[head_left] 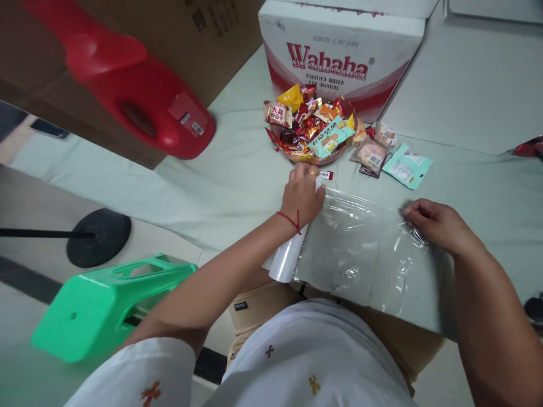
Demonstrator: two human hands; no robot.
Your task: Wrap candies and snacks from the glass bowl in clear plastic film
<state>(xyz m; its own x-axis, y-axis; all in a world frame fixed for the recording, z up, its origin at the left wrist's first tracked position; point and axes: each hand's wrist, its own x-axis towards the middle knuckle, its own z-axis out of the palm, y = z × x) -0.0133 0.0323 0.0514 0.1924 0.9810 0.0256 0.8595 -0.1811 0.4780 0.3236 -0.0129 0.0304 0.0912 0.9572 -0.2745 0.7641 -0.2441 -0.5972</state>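
My left hand is wrapped round the upper end of a roll of clear plastic bags, which lies slanted near the table's front edge. From the roll a clear, flat plastic sheet stretches out to the right. My right hand pinches the far upper corner of that sheet between thumb and fingers. Just beyond my left hand stands a clear bowl heaped with wrapped snacks and sweets. A small white and red wrapper lies beside my left fingertips.
Loose snack packets and a turquoise packet lie right of the bowl. Behind stands a Wahaha water carton. A red plastic bottle is at the left by a brown carton. A green stool stands on the floor.
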